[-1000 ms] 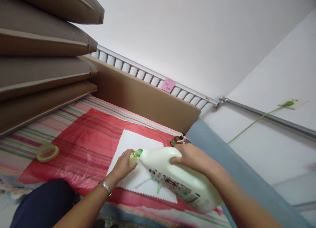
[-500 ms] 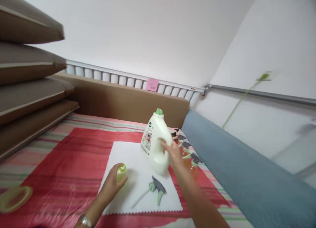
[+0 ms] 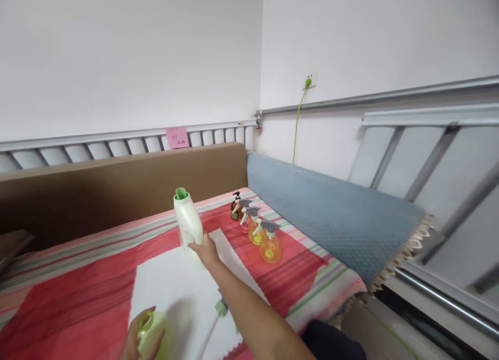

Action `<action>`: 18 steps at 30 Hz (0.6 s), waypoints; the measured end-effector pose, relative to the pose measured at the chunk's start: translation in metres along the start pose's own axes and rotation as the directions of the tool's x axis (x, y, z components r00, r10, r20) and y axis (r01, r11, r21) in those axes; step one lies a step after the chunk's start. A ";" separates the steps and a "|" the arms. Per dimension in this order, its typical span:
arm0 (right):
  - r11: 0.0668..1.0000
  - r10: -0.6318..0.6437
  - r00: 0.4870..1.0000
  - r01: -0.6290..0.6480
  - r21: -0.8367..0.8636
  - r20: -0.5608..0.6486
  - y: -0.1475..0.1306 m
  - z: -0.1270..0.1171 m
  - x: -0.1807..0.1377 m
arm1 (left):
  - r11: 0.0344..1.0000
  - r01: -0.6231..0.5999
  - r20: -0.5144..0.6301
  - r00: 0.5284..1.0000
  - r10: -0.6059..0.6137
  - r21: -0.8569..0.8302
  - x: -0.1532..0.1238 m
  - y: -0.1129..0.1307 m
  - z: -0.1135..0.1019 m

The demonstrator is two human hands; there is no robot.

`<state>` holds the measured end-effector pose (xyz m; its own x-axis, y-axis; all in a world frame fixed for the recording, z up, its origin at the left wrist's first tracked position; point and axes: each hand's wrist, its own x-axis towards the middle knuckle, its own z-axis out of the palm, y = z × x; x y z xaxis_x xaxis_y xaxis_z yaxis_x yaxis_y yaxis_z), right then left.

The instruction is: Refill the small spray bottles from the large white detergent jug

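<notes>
A white jug (image 3: 187,221) with a green open spout stands upright at the far edge of a white cloth (image 3: 183,287). My right hand (image 3: 205,249) rests against the jug's lower side, fingers curled on it. My left hand (image 3: 139,340), at the bottom edge of the view, is closed around a small yellow-green bottle (image 3: 150,330). A spray trigger head with its white tube (image 3: 215,318) lies on the cloth beside my right forearm.
Two orange spray bottles (image 3: 264,240) and a small dark pump bottle (image 3: 235,205) stand in a row on the red striped cover. A brown cushion backs the surface, a blue pad (image 3: 327,209) lies at the right, and metal rails run beyond.
The view swung right. My right hand carried the jug from tilted over the cloth to standing upright at its far edge. My left hand drew the small bottle toward me.
</notes>
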<state>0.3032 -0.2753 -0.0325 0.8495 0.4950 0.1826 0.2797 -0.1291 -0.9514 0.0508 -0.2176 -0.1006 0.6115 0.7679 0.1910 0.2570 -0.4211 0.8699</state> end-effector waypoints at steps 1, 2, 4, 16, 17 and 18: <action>1.000 -0.010 1.000 0.011 -0.026 0.022 0.002 -0.007 -0.003 | 1.000 0.001 -0.008 1.000 -0.001 0.002 -0.001 0.004 0.001; 0.998 -0.019 0.999 0.021 -0.054 0.038 0.005 -0.016 -0.007 | 1.000 0.002 -0.015 1.000 -0.002 0.004 -0.002 0.007 0.001; 0.994 -0.025 0.998 0.031 -0.109 0.056 0.015 -0.038 -0.020 | 1.000 -0.010 -0.031 0.999 0.010 0.016 -0.003 0.013 0.002; 0.849 0.055 0.969 0.083 -0.522 0.243 0.054 -0.122 -0.124 | 0.997 -0.070 -0.015 0.997 0.070 0.024 -0.004 0.021 0.006; 0.836 0.056 0.964 0.096 -0.541 0.259 0.053 -0.119 -0.127 | 0.995 -0.093 -0.017 0.995 0.093 0.020 -0.005 0.022 0.006; 0.824 0.059 0.960 0.107 -0.556 0.272 0.052 -0.116 -0.128 | 0.993 -0.117 -0.020 0.993 0.118 0.018 -0.006 0.023 0.006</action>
<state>0.2608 -0.4450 -0.0765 0.7106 0.7017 0.0521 0.5704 -0.5311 -0.6266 0.0575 -0.2349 -0.0849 0.6223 0.7225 0.3012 0.1969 -0.5169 0.8331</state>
